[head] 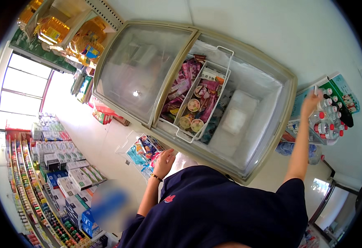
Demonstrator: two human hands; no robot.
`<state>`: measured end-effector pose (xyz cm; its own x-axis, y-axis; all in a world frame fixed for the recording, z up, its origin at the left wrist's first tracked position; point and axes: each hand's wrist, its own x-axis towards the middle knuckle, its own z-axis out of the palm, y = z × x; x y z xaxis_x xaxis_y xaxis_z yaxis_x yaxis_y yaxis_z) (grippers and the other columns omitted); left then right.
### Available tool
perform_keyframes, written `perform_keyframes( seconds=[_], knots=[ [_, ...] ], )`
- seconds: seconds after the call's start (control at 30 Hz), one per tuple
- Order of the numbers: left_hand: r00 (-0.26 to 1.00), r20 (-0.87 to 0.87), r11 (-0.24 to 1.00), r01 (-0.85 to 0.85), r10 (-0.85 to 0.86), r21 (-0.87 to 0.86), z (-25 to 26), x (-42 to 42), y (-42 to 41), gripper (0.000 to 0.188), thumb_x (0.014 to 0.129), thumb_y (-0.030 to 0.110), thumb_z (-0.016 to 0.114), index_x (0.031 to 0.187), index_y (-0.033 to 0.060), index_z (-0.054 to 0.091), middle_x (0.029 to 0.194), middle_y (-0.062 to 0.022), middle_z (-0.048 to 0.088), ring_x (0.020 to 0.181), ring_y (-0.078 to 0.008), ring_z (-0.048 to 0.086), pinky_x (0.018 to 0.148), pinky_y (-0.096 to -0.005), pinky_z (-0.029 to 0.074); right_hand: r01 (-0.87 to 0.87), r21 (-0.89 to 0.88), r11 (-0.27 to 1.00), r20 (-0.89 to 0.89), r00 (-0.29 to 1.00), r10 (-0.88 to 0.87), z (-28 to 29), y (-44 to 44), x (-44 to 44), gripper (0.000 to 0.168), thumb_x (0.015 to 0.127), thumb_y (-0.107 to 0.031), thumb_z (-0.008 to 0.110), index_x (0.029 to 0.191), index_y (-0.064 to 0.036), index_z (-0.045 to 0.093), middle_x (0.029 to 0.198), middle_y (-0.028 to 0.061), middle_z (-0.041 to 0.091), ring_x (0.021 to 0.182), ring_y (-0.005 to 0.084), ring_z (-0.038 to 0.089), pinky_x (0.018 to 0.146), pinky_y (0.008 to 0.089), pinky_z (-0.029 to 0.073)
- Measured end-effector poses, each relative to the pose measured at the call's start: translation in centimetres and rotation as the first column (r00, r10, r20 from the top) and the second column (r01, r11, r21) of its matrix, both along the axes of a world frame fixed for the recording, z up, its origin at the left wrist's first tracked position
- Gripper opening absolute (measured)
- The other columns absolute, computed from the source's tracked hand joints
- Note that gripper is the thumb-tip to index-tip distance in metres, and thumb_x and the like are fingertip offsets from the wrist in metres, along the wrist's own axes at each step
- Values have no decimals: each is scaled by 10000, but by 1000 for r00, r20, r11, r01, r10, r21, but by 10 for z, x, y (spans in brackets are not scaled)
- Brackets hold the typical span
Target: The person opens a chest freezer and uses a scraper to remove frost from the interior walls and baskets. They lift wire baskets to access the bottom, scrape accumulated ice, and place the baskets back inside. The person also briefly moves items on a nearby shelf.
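My left hand [163,164] hangs in front of the chest freezer, with its fingers loosely bent and apart and nothing visible in them. Just beyond it, low down, a white wire basket [140,154] carries colourful ice cream packets. My right hand [312,100] reaches out past the freezer's right end. It is beside plastic bottles [328,119], many with red caps, and blurring hides whether it grips anything. Inside the open half of the chest freezer [246,40], another wire basket [215,65] contains ice cream cups [194,105] and wrapped packets [185,77].
A glass lid [137,68] covers the freezer's left half. Frost coats the bare inner wall, and an icy block [235,116] lies at the right. Oil jugs [53,29] stand on shelves upper left. Stacked cartons [83,178] and a blurred patch [114,206] are lower left.
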<state>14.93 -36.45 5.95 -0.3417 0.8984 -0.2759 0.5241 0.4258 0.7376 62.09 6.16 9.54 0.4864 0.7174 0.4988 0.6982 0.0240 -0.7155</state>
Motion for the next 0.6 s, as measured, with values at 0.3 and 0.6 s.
perform_keyframes(
  seconds=[0.3, 0.6],
  knots=[
    [965, -263, 968, 72, -6, 241, -51, -235, 98, 269, 770, 142, 574, 1015, 31, 584, 942, -161, 598, 869, -330, 550, 774, -389, 434, -884, -269, 383, -670, 457, 585, -97, -143, -334, 417, 843, -288, 575, 1148, -43, 432, 784, 60, 551, 711, 119, 544, 598, 254, 460],
    [466, -739, 872, -314, 486, 376, -42, -547, 289, 576, 720, 251, 615, 1204, 12, 415, 1234, -167, 423, 1152, -346, 373, 964, -408, 318, -841, -267, 470, -776, 477, 413, -111, -154, -557, 776, 786, -348, 649, 1300, -25, 164, 1131, 137, 417, 999, 245, 467, 824, 391, 395]
  ],
)
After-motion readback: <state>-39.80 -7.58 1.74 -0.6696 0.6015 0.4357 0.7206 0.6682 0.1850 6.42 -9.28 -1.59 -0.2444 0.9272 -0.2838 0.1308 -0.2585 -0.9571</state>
